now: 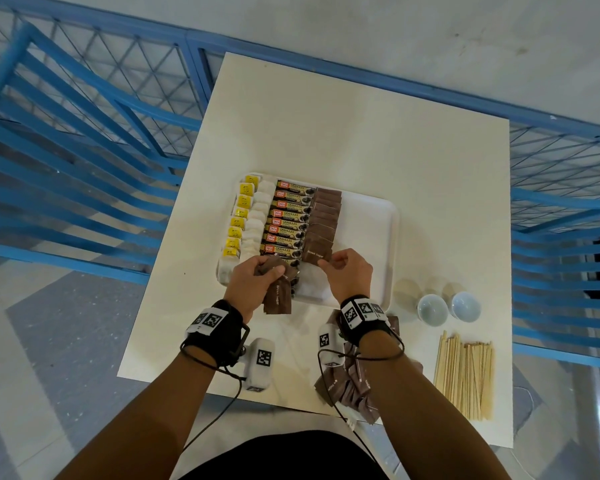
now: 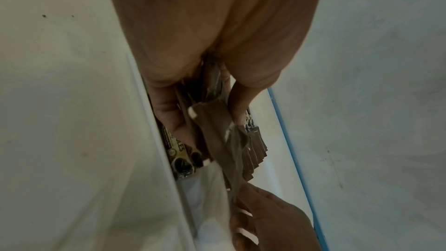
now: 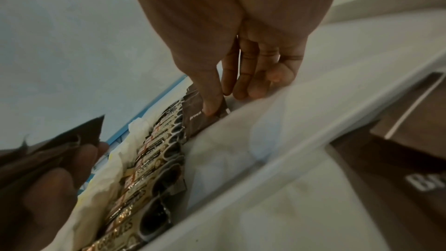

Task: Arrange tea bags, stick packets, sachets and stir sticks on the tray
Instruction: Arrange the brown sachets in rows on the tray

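A white tray (image 1: 371, 230) holds a column of tea bags (image 1: 253, 216) with yellow tags, a column of coffee granule stick packets (image 1: 288, 216) and a column of brown sugar sachets (image 1: 324, 216). My left hand (image 1: 257, 275) grips a bunch of brown sachets (image 1: 278, 292) over the tray's near edge; the same bunch (image 2: 212, 121) shows between its fingers. My right hand (image 1: 343, 268) pinches the nearest sachet (image 1: 315, 253) of the brown column, thumb on the sachet (image 3: 202, 119), at the column's near end. Stir sticks (image 1: 465, 372) lie on the table at the right.
A loose heap of brown sachets (image 1: 350, 386) lies under my right forearm near the table's front edge. Two small white cups (image 1: 447, 308) stand right of the tray. Blue metal railings (image 1: 84, 168) flank the cream table (image 1: 361, 133) on both sides.
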Available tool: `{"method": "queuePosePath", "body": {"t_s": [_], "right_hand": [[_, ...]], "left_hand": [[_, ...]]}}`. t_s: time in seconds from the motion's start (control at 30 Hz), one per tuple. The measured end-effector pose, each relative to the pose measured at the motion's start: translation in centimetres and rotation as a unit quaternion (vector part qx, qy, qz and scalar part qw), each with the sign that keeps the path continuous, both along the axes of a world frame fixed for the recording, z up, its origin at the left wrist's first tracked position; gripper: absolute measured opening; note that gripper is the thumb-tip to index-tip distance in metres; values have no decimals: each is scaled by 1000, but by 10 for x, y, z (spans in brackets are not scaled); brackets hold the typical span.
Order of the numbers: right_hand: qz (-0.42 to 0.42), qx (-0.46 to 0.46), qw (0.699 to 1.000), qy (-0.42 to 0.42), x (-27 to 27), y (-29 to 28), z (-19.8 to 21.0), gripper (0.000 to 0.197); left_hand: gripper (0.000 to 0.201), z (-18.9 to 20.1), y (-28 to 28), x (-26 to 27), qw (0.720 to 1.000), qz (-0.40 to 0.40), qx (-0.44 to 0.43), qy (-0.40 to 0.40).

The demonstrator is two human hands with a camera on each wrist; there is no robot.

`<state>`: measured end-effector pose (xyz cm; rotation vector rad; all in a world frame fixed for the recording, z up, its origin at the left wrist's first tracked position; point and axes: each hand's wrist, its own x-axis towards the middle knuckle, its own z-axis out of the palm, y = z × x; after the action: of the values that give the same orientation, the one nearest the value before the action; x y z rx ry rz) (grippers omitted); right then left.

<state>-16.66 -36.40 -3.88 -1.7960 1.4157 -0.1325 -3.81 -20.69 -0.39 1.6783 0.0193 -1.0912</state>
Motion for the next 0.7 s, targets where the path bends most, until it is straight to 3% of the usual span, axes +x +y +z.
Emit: {"method": "queuePosePath", "body": {"t_s": [0.23, 0.7], "right_hand": [[-11, 2, 1000, -5, 0, -3, 3, 12], [-12, 1, 1000, -28, 4, -2, 1, 15]], "left_hand": [[18, -1, 9, -2, 1000, 5, 5, 6], [17, -2, 13, -1, 1000, 8, 3, 12]]}}
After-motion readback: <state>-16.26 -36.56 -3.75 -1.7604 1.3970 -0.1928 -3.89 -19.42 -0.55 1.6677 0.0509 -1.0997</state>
